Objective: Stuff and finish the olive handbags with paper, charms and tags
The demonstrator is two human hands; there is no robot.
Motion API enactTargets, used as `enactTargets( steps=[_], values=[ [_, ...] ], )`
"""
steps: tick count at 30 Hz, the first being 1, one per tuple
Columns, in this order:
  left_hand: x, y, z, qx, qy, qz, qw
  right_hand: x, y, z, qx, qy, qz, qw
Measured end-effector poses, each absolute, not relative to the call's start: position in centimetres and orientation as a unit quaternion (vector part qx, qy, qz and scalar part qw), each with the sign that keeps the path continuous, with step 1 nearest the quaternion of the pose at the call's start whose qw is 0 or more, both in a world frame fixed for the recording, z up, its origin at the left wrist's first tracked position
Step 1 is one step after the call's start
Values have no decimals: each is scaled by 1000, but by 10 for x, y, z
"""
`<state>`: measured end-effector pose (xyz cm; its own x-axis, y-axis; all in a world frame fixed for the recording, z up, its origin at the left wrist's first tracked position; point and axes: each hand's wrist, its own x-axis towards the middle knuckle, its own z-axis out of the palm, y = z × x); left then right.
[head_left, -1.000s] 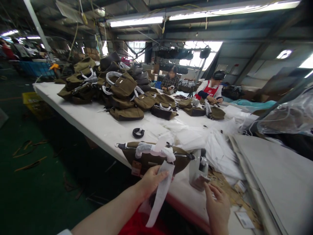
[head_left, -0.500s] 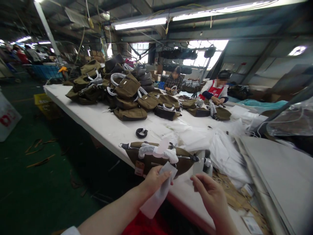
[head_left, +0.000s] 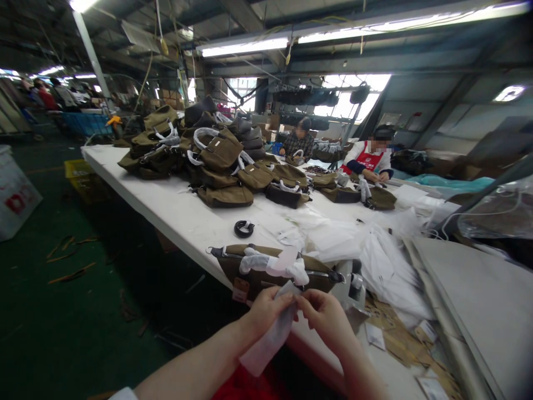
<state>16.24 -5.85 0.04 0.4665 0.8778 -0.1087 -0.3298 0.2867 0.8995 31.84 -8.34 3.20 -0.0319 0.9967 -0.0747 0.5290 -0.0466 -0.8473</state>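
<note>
Olive handbag [head_left: 254, 281] rests at six o'clock in view, a white strip [head_left: 268, 345] hanging lower at six. The left hand [head_left: 267, 309] grips the strip's upper part; the right hand [head_left: 323, 312] pinches its edge at one o'clock, where light, even tension should keep it flat and uncreased.

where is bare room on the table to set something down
The barest patch looks to be the white tabletop left of the black coil, between the bag pile and table's left edge. Right of the coil, loose white sheets crowd the surface. The nearest bag sits at the edge, left hand and right hand at the white strip before it.
</note>
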Motion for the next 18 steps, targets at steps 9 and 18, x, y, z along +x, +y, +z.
enactTargets(
  steps=[9, 18],
  values=[
    [162, -60, -1, 444, 324, 423, 720, 320, -83, 29, -642, -580, 409, 291],
    [159, -56, -9, 429, 320, 354, 767, 314, -89, 32, -714, -545, 350, 268]
  ],
)
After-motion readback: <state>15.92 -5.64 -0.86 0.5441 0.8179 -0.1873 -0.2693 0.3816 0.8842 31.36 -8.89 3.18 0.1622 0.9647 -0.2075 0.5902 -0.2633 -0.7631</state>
